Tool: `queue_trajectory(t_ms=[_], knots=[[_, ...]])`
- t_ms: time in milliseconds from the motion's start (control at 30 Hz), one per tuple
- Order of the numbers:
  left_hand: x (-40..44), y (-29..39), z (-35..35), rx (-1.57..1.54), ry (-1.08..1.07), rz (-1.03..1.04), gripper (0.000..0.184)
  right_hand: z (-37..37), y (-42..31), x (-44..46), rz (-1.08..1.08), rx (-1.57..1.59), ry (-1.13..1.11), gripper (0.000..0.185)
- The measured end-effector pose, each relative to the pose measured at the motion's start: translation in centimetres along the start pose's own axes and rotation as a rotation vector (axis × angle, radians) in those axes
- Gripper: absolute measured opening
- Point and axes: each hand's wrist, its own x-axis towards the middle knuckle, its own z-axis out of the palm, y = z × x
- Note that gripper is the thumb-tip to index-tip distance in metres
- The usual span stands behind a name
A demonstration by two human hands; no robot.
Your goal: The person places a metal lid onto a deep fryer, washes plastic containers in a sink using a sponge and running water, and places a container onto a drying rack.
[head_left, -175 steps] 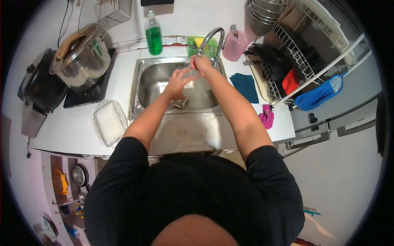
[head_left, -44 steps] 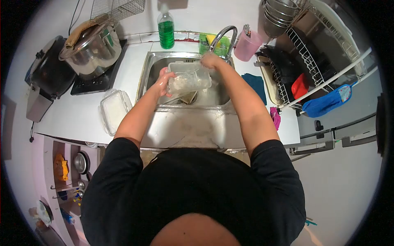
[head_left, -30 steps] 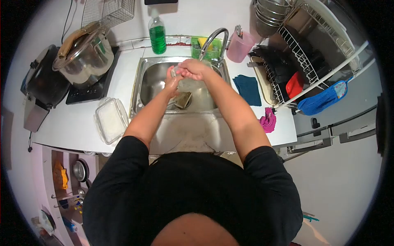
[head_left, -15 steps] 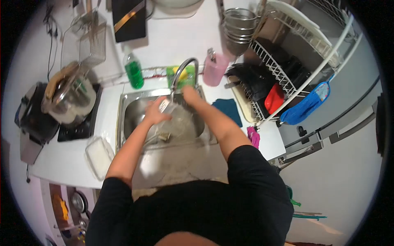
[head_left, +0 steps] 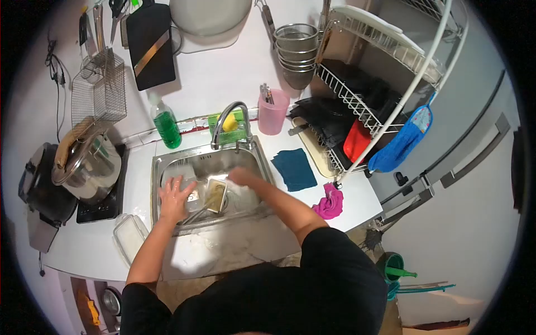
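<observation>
My left hand [head_left: 175, 198] is over the left side of the steel sink [head_left: 158, 209], fingers spread. Under and beside its fingertips is a clear plastic container [head_left: 192, 202], partly hidden by the hand; I cannot tell if they touch. In the middle of the basin a small rectangular tub [head_left: 216, 195] with a pale rim lies tilted, with something yellowish in it. Close to the tub's right side, my right hand [head_left: 240, 176] is smeared by motion and its fingers do not show clearly. The curved faucet [head_left: 226, 118] rises behind both hands.
Behind the sink stand a green soap bottle [head_left: 167, 127], a yellow sponge [head_left: 229, 123] and a pink cup [head_left: 273, 114]. To the right are a teal cloth [head_left: 294, 170], a magenta cloth [head_left: 329, 202] and a dish rack [head_left: 357, 92]. A steel pot [head_left: 92, 173] and clear tray [head_left: 129, 237] are left.
My right hand has come down from the faucet into the basin. My left hand has moved left and lower, away from the clear container it held under the faucet. The view has shifted.
</observation>
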Motion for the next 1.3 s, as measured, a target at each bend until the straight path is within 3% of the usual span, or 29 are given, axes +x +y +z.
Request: queue_trajectory(t_ms=[33,67,133,167,233,267,300,367,500,567,600,633,700,733,767,833,900,967,1033,1100,1167,1200,1300], knots=[[0.0,1.0,0.3,-0.057,-0.061,-0.164,0.081,3.6,0.7,-0.7,0.073,0.367,0.134,0.055],[0.0,2.1,-0.5,-0.076,-0.03,-0.237,0.08,-5.4,-6.3,-5.8,0.356,0.595,-0.18,0.063],[-0.3,4.1,-0.3,-0.077,0.042,-0.208,0.084,-5.5,-8.6,-7.8,0.532,1.295,-0.136,0.072],[-0.8,5.2,-0.1,-0.076,0.095,-0.199,0.087,-5.4,-8.9,-8.5,0.54,1.29,-0.118,0.072],[-1.4,7.5,1.4,-0.107,0.051,-0.097,0.085,-6.5,-10.7,-10.1,0.843,1.898,-0.03,0.074],[-1.8,8.8,2.5,-0.12,0.069,-0.053,0.081,-5.2,-10.3,-10.8,0.841,1.894,-0.02,0.074],[-2.2,9.9,3.9,-0.129,0.09,-0.009,0.078,-3.6,-9.3,-11.6,0.636,1.676,-0.055,0.085],[-2.8,11.2,9.6,-0.053,0.45,0.151,0.07,-3.9,-8.8,-13.2,0.424,1.444,-0.08,0.098],[-1.2,14.8,4.7,-0.23,0.365,0.191,0.067,-6.7,-8.6,-18.1,0.561,1.664,0.219,0.086],[-0.1,15.2,3.6,-0.537,0.246,0.318,0.061,-8.9,-8.9,-19.5,0.525,1.579,0.269,0.081],[0.8,15.5,3.8,-0.541,0.232,0.32,0.061,-9.5,-9.2,-19.9,0.496,1.495,0.314,0.077],[1.6,15.8,4.6,-0.464,0.235,0.366,0.058,-9.2,-9.5,-19.9,0.512,1.509,0.314,0.077],[2.2,15.9,5.3,-0.389,0.257,0.42,0.054,-9.4,-9.0,-18.8,0.505,1.848,0.5,0.064],[2.4,15.7,5.4,-0.339,0.295,0.482,0.053,-9.6,-8.7,-18.4,0.394,2.078,0.501,0.063],[2.5,15.4,5.4,-0.286,0.331,0.541,0.052,-9.7,-8.8,-18.4,0.391,2.066,0.502,0.063],[2.0,14.8,5.1,-0.293,0.326,0.572,0.052,-10.6,-10.5,-18.6,0.646,1.858,0.659,0.058],[1.3,14.2,5.4,-0.298,0.311,0.61,0.053,-10.0,-9.8,-19.0,0.578,1.878,0.735,0.055],[1.0,13.6,5.8,-0.46,0.37,0.755,0.056,-11.0,-8.1,-21.1,0.389,1.292,0.913,0.053],[-0.2,12.2,6.0,-0.478,0.399,0.71,0.058,-17.1,-9.7,-23.8,0.309,1.004,1.126,0.062],[-1.8,10.5,6.6,-0.643,0.282,0.342,0.055,-20.6,-6.3,-25.9,0.224,0.799,1.261,0.068],[-3.6,8.8,6.2,-0.634,0.244,0.213,0.054,-25.5,-5.9,-26.7,0.345,1.074,1.289,0.071],[-4.4,7.9,5.7,-0.621,0.214,0.088,0.053,-27.3,-5.2,-26.5,0.351,1.127,1.331,0.071],[-6.9,6.0,4.1,-0.69,0.238,-0.023,0.052,-32.2,-3.3,-24.8,0.343,1.23,1.405,0.07]])
